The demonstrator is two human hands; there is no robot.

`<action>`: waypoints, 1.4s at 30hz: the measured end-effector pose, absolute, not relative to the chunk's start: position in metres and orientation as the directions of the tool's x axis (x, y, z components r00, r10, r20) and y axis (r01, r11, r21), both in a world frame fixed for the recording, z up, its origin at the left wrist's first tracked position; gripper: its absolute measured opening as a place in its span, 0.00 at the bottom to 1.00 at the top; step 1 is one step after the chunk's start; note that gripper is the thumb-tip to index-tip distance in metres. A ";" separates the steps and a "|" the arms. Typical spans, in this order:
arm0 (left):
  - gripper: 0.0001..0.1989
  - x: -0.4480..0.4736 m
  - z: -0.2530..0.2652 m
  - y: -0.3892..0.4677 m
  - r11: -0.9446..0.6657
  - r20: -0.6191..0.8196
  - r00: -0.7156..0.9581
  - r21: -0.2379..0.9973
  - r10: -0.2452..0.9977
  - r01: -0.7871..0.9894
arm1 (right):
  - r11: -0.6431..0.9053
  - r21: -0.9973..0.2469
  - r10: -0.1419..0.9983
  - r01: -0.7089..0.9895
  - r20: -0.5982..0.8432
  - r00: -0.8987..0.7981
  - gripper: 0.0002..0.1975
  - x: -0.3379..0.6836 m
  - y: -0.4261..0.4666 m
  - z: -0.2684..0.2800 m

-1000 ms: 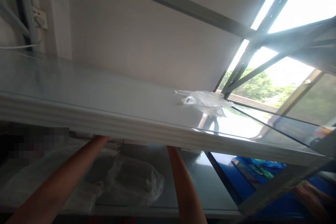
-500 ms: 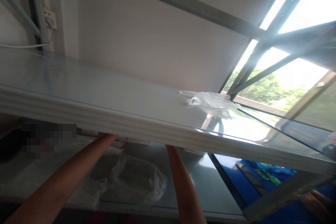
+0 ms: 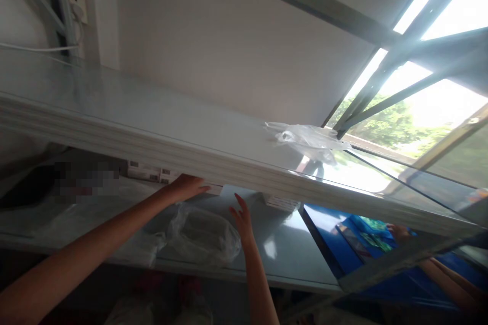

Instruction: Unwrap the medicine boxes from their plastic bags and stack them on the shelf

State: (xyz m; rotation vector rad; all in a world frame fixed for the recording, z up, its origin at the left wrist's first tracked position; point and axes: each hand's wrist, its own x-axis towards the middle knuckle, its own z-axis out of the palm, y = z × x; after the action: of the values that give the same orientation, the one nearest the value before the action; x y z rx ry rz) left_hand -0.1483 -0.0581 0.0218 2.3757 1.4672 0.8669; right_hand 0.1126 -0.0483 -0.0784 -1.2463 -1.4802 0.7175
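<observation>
Both of my arms reach under the upper shelf onto the lower shelf [image 3: 297, 259]. My left hand [image 3: 186, 187] has its fingers stretched out to the right, in front of a row of small white boxes [image 3: 144, 170] with dark printed labels. Whether it touches a box I cannot tell. My right hand [image 3: 241, 217] is open, thumb and fingers apart, with nothing in it. Just left of and below it lies a clear plastic bag [image 3: 202, 238] with a greyish block-like shape inside. Another stack of white boxes [image 3: 281, 202] sits at the back, right of my right hand.
The thick edge of the upper shelf [image 3: 229, 170] runs across above my hands. A crumpled clear bag [image 3: 308, 139] lies on top of it. A metal rack post [image 3: 366, 86] stands by the window. At right, another person's hand [image 3: 398, 232] is over a blue surface [image 3: 324, 218].
My hands, hidden under the upper shelf before, have come into sight on the lower shelf. The view has shifted, showing more of the white boxes. Another person's hand now shows at right.
</observation>
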 end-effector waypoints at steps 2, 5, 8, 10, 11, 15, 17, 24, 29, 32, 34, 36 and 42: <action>0.19 -0.159 0.006 -0.081 -0.584 0.370 0.469 0.322 0.802 0.745 | 0.214 -0.911 0.922 0.351 0.307 0.235 0.22 0.139 -0.073 -0.104; 0.23 -0.186 -0.026 -0.108 -0.680 0.281 0.627 0.163 0.727 0.715 | 0.111 -0.923 0.919 0.367 0.236 0.316 0.23 0.169 -0.104 -0.124; 0.15 -0.207 -0.049 -0.117 -0.642 0.234 0.605 0.135 0.761 0.755 | 0.068 -0.893 0.968 0.445 0.167 0.187 0.22 0.170 -0.120 -0.119; 0.09 -0.210 -0.052 -0.118 -0.611 0.293 0.564 0.098 0.772 0.785 | 0.046 -0.843 0.971 0.535 0.163 0.173 0.22 0.158 -0.126 -0.111; 0.09 -0.208 -0.050 -0.118 -0.603 0.331 0.551 0.075 0.766 0.794 | 0.036 -0.821 0.969 0.570 0.169 0.183 0.22 0.150 -0.128 -0.108; 0.11 -0.198 -0.031 -0.125 -0.614 0.416 0.568 -0.028 0.710 0.789 | 0.014 -0.813 0.980 0.582 0.127 0.154 0.16 0.125 -0.135 -0.108; 0.11 -0.194 -0.020 -0.129 -0.625 0.422 0.589 -0.066 0.689 0.778 | 0.014 -0.845 0.982 0.534 0.113 0.154 0.14 0.119 -0.137 -0.111; 0.11 -0.184 0.011 -0.136 -0.598 0.436 0.565 -0.072 0.701 0.798 | 0.109 -0.970 0.878 0.218 0.197 0.437 0.20 0.137 -0.132 -0.092; 0.12 -0.173 0.005 -0.136 -0.547 0.458 0.479 0.019 0.749 0.837 | 0.171 -0.970 0.853 0.170 0.232 0.467 0.19 0.156 -0.128 -0.075; 0.14 -0.164 -0.017 -0.134 -0.430 0.412 0.352 0.110 0.840 0.896 | 0.127 -0.984 0.872 0.126 0.172 0.459 0.18 0.157 -0.127 -0.077; 0.18 -0.158 -0.032 -0.130 -0.354 0.328 0.294 0.139 0.898 0.925 | 0.080 -0.991 0.874 0.109 0.122 0.471 0.19 0.155 -0.126 -0.081; 0.19 -0.154 -0.044 -0.124 -0.296 0.263 0.248 0.159 0.932 0.942 | 0.045 -0.992 0.878 0.116 0.094 0.469 0.22 0.154 -0.125 -0.084; 0.11 -0.149 -0.056 -0.103 -0.118 0.069 0.097 0.461 0.993 0.879 | 0.070 -0.924 0.953 0.376 0.174 0.250 0.19 0.150 -0.129 -0.084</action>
State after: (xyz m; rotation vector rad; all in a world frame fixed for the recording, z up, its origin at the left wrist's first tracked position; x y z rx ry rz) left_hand -0.1490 -0.1031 -0.0563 2.0777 1.8519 0.5299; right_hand 0.1496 -0.1292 -0.0840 -1.4945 -1.3063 0.7059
